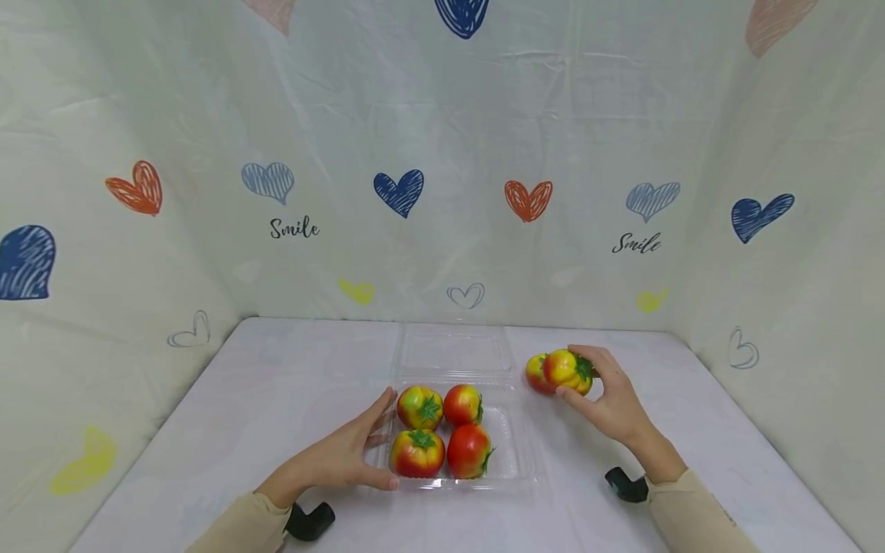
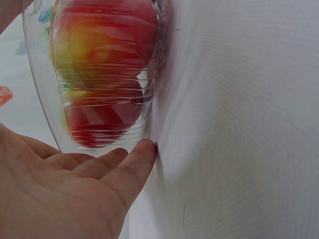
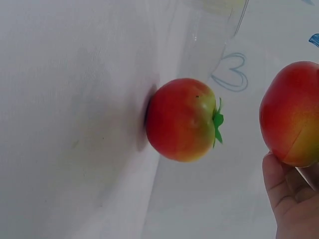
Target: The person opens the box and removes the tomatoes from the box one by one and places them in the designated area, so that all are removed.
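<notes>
A clear plastic clamshell tray (image 1: 515,453) lies open on the white table with several red-yellow tomatoes (image 1: 442,430) inside. My left hand (image 1: 359,449) rests flat against the tray's left wall with straight fingers (image 2: 124,169); the tray wall (image 2: 45,99) and a tomato (image 2: 107,64) fill the left wrist view. My right hand (image 1: 604,395) grips a tomato (image 1: 568,370) just right of the tray, lifted slightly. Another tomato (image 1: 535,374) sits on the table beside it, also plain in the right wrist view as the resting tomato (image 3: 182,119) next to the held tomato (image 3: 291,114).
The tray's clear lid (image 1: 452,349) lies folded back behind it. White cloth walls printed with hearts close in the table at the back and both sides. Bare tabletop (image 1: 276,384) stretches left of the tray and in front of the right hand.
</notes>
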`<state>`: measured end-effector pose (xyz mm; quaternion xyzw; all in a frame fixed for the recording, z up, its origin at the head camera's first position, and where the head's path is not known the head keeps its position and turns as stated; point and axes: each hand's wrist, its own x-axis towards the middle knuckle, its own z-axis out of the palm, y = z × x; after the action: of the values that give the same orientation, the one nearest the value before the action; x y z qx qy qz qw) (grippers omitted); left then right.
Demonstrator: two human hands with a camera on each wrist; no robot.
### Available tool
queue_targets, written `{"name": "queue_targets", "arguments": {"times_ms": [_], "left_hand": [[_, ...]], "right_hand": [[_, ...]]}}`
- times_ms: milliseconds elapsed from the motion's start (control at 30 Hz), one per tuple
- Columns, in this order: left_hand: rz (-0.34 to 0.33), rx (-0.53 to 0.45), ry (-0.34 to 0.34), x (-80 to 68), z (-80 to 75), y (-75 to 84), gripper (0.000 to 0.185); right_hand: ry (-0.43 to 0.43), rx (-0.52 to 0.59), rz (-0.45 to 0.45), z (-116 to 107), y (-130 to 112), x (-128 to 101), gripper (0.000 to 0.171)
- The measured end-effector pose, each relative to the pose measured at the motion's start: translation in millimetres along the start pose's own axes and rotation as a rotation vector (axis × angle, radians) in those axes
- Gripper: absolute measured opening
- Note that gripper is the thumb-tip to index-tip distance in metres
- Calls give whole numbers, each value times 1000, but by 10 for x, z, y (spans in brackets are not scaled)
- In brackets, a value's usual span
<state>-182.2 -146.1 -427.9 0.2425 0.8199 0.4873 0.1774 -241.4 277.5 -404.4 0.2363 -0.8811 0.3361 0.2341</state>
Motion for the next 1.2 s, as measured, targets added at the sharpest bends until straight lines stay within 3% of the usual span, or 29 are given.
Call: {"name": "queue_targets", "arguments": {"times_ms": [567, 1200], "left_hand": [[-28, 2, 3, -5, -1, 23, 120], [-8, 4, -3, -8, -5, 23, 120]], "right_hand": [[-11, -34, 95, -91, 267, 128, 58], [-20, -15, 227, -121, 551, 140, 59]]}}
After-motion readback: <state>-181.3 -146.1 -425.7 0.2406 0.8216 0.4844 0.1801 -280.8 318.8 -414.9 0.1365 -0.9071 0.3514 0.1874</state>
